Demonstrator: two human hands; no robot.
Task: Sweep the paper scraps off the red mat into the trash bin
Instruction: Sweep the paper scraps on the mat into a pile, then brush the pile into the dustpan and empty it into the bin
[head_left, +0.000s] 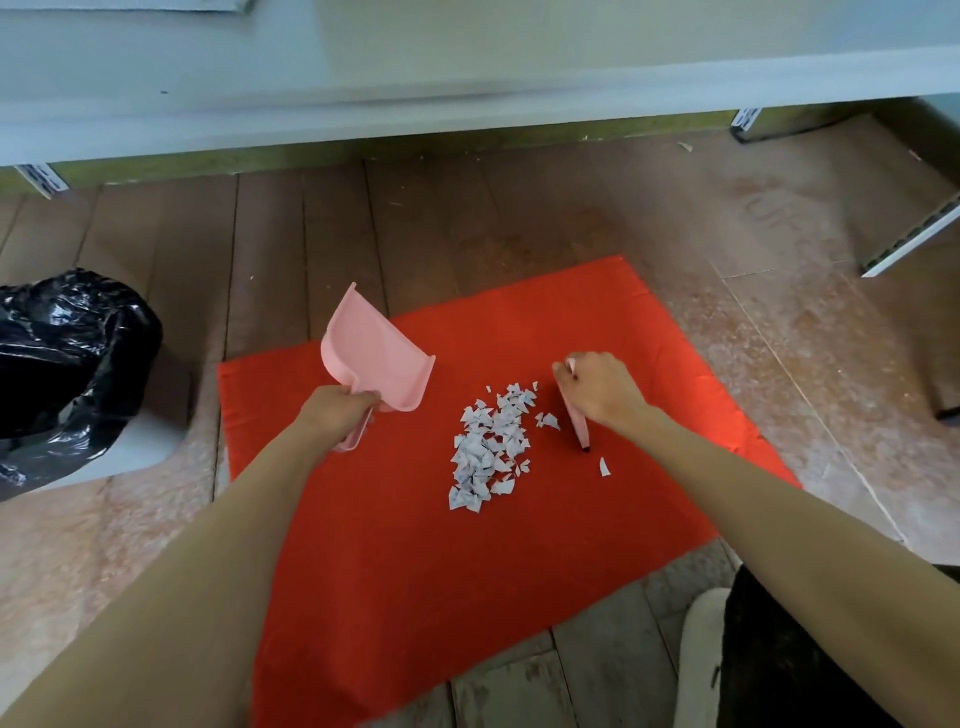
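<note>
A red mat (467, 571) lies on the wooden floor. A heap of small white paper scraps (491, 447) sits near its middle, and one stray scrap (604, 466) lies to the right. My left hand (337, 410) grips the handle of a pink dustpan (371, 353), held tilted above the mat's left part, to the left of the heap. My right hand (597, 389) grips a small pink brush (577, 423) whose dark bristle end touches the mat just right of the heap. The trash bin (67, 364), lined with a black bag, stands off the mat at the far left.
A pale table edge (467, 88) runs across the top of the view, with its bracket legs at left and right. A white board (914, 239) leans at the right. A white shoe and dark trouser leg (779, 660) show at the bottom right.
</note>
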